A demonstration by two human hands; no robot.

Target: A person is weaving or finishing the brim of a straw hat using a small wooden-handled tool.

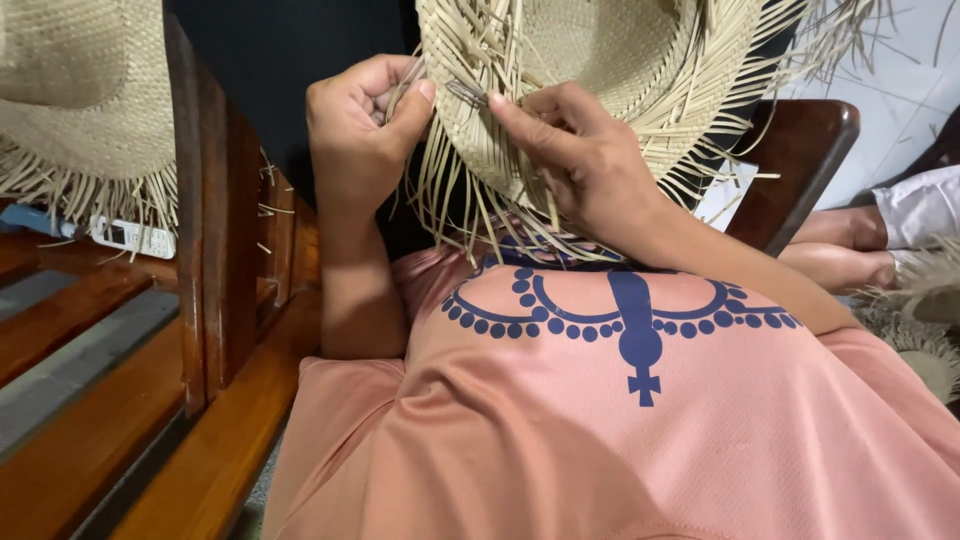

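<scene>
A half-woven straw hat [600, 60] with many loose straw ends hangs in front of my chest. My left hand [362, 125] grips the hat's brim edge, thumb pressed on the weave and loose strands pinched in the fingers. My right hand [580, 160] rests on the brim beside it, thumb and forefinger pinching a straw strand near a small dark clip [466, 94]. My pink shirt [620, 420] with a dark blue print fills the lower view.
Another straw hat [85, 100] with a frayed edge lies at the upper left on a wooden bench [120, 400]. A white remote-like device [132, 237] lies under it. A wooden chair arm [800, 160] is on the right; another person's limb and white sleeve [900, 225] are beyond it.
</scene>
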